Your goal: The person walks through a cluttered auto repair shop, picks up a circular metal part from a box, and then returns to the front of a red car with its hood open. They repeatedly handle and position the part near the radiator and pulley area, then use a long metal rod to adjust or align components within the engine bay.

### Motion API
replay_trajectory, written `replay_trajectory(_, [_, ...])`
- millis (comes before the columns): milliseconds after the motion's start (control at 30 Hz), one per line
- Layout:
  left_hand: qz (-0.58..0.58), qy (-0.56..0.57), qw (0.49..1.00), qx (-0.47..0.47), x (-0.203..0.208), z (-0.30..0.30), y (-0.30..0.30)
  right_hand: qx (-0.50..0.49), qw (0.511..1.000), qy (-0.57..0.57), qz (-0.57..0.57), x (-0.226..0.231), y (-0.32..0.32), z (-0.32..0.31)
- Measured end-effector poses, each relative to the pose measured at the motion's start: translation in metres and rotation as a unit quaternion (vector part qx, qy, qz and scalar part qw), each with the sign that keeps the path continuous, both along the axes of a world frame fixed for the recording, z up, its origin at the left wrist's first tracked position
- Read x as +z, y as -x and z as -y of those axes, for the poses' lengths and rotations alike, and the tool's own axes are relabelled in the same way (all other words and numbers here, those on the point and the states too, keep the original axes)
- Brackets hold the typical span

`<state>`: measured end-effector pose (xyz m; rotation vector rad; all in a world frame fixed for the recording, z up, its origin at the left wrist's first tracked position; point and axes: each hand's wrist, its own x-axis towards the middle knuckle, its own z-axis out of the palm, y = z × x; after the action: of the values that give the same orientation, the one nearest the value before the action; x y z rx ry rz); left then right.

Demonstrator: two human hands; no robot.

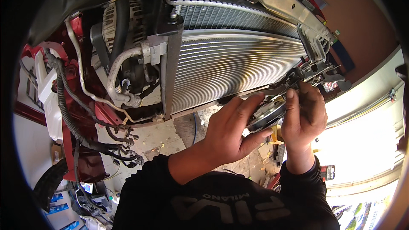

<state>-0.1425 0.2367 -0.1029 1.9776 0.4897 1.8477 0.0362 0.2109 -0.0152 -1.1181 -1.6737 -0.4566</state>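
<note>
My left hand (228, 130) is closed on the edge of a round dark disc (269, 119) with a shiny rim, which looks like a car horn. Thumb below and fingers above, it grips the disc in front of the lower right corner of a finned condenser (230, 68). On the disc's other side is my right hand (303, 119), its fingers bent together beside the metal bracket (313, 66). What sits between those fingertips is too small and partly hidden to name.
A metal pipe (115, 72) and an alternator (108, 27) are left of the condenser. Loose wiring with connectors (128, 157) hangs at the left. A metal crossbar (281, 2) runs overhead. Debris lies on the tiled floor (164, 140); blue-marked boxes (57, 208) stand lower left.
</note>
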Motion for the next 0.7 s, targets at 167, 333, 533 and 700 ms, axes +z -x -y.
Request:
replay_trajectory(167, [-0.002, -0.054, 0.998, 0.019, 0.008, -0.010, 0.005, -0.033, 0.999, 0.004, 0.030, 0.005, 0.003, 0.005])
replay_trajectory(333, [-0.050, -0.044, 0.998, 0.009, 0.016, -0.007, 0.018, -0.024, 1.000, 0.010, 0.016, 0.003, 0.004, 0.005])
replay_trajectory(533, [-0.096, -0.037, 0.995, 0.011, 0.029, -0.005, 0.030, -0.007, 0.998, 0.043, -0.050, 0.001, 0.010, 0.009])
replay_trajectory(700, [-0.129, -0.043, 0.990, 0.033, 0.038, 0.001, 0.035, 0.002, 0.994, 0.068, -0.081, 0.005, 0.016, 0.013])
